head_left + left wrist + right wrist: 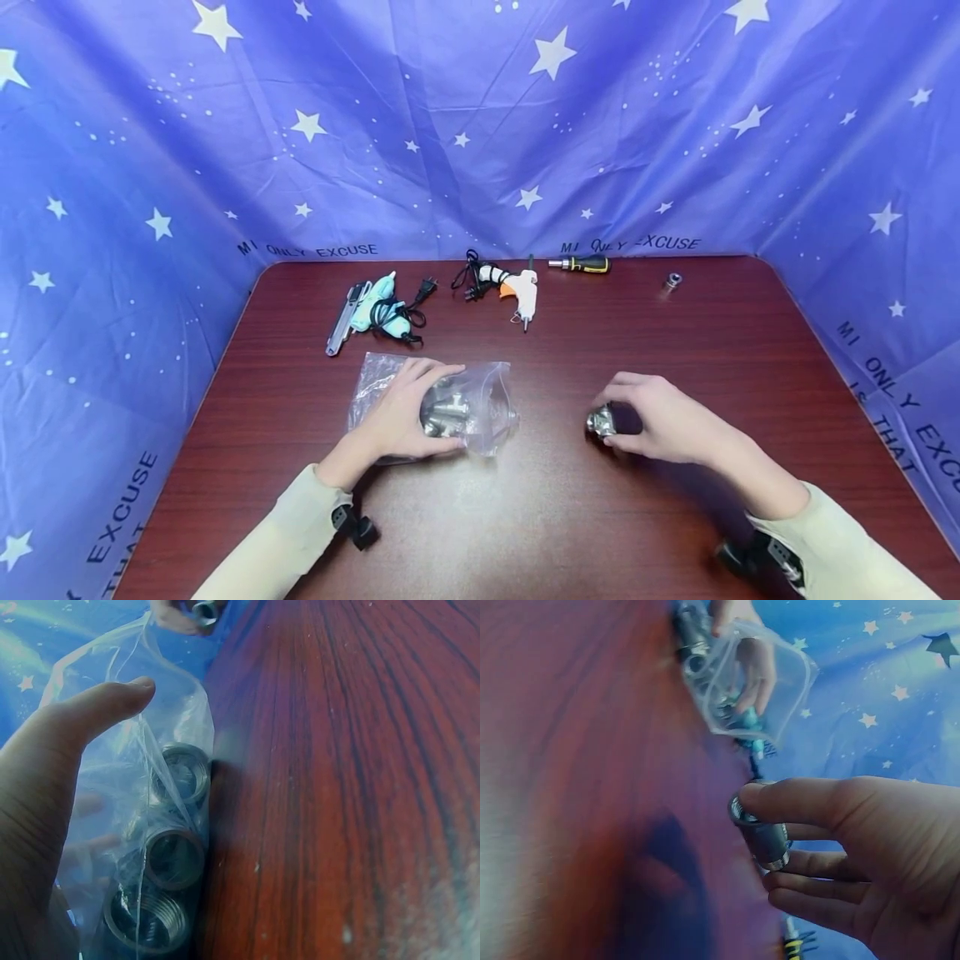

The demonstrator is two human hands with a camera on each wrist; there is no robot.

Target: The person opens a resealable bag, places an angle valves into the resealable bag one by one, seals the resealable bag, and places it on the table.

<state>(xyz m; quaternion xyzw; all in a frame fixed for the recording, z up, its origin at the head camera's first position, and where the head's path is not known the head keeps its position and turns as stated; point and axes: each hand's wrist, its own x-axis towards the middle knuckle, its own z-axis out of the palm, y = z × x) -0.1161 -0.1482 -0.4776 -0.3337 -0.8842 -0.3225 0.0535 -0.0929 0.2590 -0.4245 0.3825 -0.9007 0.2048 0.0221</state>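
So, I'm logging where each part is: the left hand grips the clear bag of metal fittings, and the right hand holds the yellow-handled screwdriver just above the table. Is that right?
Not quite. The right hand holds a metal fitting, not the screwdriver, which lies untouched at the table's far edge, as the head view shows. The left hand does grip the clear bag of fittings.

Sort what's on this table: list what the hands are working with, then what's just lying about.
In hand:
- clear plastic bag of metal threaded fittings, held by the left hand
- single metal fitting, pinched by the right hand

Lying about, along the far edge:
- teal glue gun
- white glue gun
- screwdriver
- small metal fitting
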